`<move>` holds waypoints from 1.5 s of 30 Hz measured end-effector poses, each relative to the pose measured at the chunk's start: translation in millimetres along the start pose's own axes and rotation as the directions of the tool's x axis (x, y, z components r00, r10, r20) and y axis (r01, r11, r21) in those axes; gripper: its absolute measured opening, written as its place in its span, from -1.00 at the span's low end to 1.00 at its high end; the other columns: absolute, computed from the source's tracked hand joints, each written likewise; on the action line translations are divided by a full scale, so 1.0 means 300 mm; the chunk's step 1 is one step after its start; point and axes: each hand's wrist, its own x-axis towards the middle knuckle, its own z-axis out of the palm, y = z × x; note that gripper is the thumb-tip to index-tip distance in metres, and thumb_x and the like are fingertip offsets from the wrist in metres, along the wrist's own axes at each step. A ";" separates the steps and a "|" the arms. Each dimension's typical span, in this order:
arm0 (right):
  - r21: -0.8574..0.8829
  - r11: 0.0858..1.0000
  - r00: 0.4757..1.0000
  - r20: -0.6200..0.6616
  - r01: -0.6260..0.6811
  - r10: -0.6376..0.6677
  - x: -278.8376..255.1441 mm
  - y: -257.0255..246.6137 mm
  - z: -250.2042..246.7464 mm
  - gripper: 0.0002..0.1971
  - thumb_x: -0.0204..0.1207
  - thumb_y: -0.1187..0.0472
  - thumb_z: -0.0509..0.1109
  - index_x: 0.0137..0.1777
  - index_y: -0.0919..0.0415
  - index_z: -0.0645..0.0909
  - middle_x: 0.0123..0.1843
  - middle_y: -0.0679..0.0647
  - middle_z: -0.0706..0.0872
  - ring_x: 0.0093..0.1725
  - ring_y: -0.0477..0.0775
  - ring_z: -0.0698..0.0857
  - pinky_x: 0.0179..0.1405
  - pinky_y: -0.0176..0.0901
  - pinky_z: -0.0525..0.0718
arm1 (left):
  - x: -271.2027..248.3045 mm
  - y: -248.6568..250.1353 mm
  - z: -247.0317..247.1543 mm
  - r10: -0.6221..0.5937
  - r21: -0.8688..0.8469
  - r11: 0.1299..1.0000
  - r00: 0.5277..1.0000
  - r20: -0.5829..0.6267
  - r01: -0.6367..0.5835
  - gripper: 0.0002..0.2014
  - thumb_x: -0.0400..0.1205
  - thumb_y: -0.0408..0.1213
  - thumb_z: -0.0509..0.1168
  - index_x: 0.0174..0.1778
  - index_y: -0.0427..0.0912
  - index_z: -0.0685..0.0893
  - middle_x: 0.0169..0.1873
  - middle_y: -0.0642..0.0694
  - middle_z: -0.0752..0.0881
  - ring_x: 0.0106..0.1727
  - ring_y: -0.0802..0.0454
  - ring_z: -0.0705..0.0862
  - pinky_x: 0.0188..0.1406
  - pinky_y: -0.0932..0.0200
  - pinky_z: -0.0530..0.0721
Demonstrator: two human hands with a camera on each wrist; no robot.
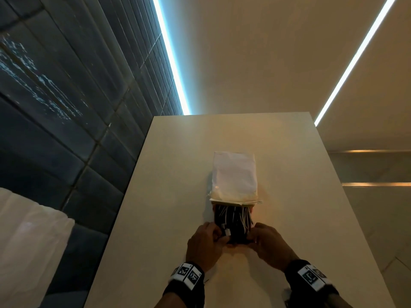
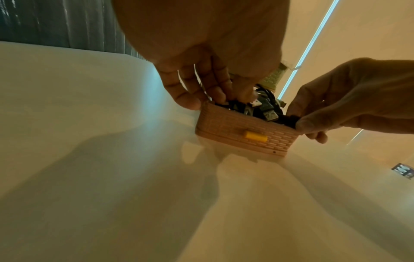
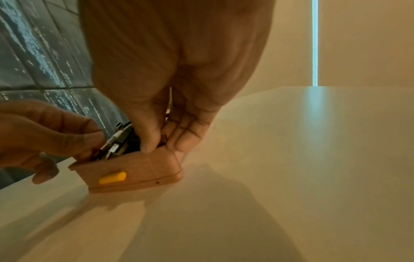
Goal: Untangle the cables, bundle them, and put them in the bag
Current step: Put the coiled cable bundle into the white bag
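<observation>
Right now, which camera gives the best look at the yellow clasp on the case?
The left wrist view: the yellow clasp sits sharp and unobstructed on the woven case front. The right wrist view shows it too, but softer. In the head view it is hidden behind the hands and cables.

No words, brand names or numbers can be read. The only markings are black-and-white square code patterns on the left wristband [image 1: 188, 274] and the right wristband [image 1: 311, 277], near the bottom edge.
</observation>
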 end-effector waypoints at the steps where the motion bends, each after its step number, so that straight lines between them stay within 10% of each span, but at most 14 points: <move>1: -0.004 1.000 1.000 -0.031 -0.001 0.001 0.009 -0.005 0.001 -0.95 0.39 0.24 0.52 -0.16 0.14 0.72 -0.12 -0.03 0.61 -0.11 0.04 0.62 -0.14 -0.13 0.57 | -0.001 0.004 -0.004 -0.016 -0.002 1.000 1.000 0.009 0.016 -0.63 0.40 0.25 0.38 -0.10 0.05 0.60 -0.13 0.14 0.63 -0.08 0.12 0.62 -0.20 0.18 0.58; 7: 0.213 0.964 0.967 -0.159 -0.162 0.197 0.045 -0.039 0.049 -0.61 0.21 0.26 0.59 -0.50 -0.07 0.40 -0.31 -0.06 0.52 -0.24 0.09 0.55 -0.32 -0.19 0.41 | 0.021 0.022 -0.005 -0.047 0.042 0.998 0.997 0.055 0.045 -0.51 0.24 0.32 0.47 -0.20 0.05 0.51 -0.21 0.09 0.63 -0.19 0.06 0.61 -0.30 0.15 0.54; 13: 0.124 0.990 0.990 -0.115 -0.071 0.086 -0.016 -0.006 0.061 -0.80 0.53 0.06 0.47 -0.26 0.13 0.75 -0.19 -0.01 0.56 -0.24 -0.12 0.53 -0.24 -0.25 0.46 | 0.037 0.032 0.002 -0.118 0.083 0.990 0.992 0.036 0.114 -0.59 0.28 0.20 0.48 -0.18 0.03 0.55 -0.28 0.05 0.70 -0.23 0.01 0.65 -0.35 0.17 0.54; 19: 0.472 0.874 0.831 -0.437 -0.115 0.345 0.047 -0.008 -0.003 -0.84 0.55 0.09 0.46 -0.21 0.12 0.65 -0.29 0.01 0.75 -0.36 0.08 0.72 -0.37 0.08 0.71 | 0.013 0.019 0.015 -0.112 0.012 0.994 0.992 0.058 0.111 -0.54 0.28 0.25 0.48 -0.12 0.06 0.50 -0.17 0.02 0.65 -0.13 0.00 0.64 -0.28 0.16 0.53; 25: 0.549 0.807 0.817 -0.350 -0.217 0.458 0.111 -0.012 0.034 -0.81 0.44 0.24 0.55 -0.36 0.21 0.67 -0.43 0.08 0.74 -0.36 0.21 0.72 -0.30 0.21 0.73 | -0.044 -0.026 0.038 0.040 -0.078 0.996 0.999 -0.036 -0.043 -0.67 0.49 0.22 0.19 -0.06 0.05 0.56 -0.19 0.11 0.64 -0.11 0.08 0.60 -0.19 0.13 0.61; 33: 0.700 0.604 0.760 -0.134 -0.382 0.636 0.134 -0.010 0.030 -0.72 0.40 0.14 0.58 -0.27 0.30 0.56 -0.27 0.23 0.72 -0.28 0.20 0.66 -0.24 0.12 0.68 | -0.017 -0.010 0.027 0.020 0.019 1.000 1.000 0.016 -0.020 -0.89 0.51 -0.06 0.39 -0.15 0.08 0.60 -0.15 0.14 0.62 0.00 0.07 0.56 -0.19 0.13 0.59; 39: 0.546 0.611 0.767 0.095 -0.573 0.635 0.107 -0.034 0.007 -0.42 0.51 -0.24 0.36 -0.24 0.38 0.67 -0.26 0.30 0.78 -0.35 0.29 0.77 -0.51 -0.09 0.70 | -0.014 0.038 0.037 -0.069 -0.058 0.996 0.997 0.028 0.071 -0.57 0.29 0.34 0.32 -0.30 0.02 0.56 -0.22 0.10 0.53 -0.06 0.08 0.52 -0.24 0.14 0.57; 45: 0.557 0.624 0.782 0.078 -0.549 0.618 0.128 -0.015 0.021 -0.42 0.41 -0.32 0.39 -0.38 0.27 0.55 -0.28 0.38 0.75 -0.27 0.36 0.77 -0.15 0.35 0.75 | 0.025 0.050 0.045 -0.181 -0.113 0.976 0.983 0.035 0.184 -0.59 0.31 0.11 0.57 -0.45 0.09 0.43 -0.23 0.02 0.57 -0.04 -0.01 0.58 -0.16 0.09 0.62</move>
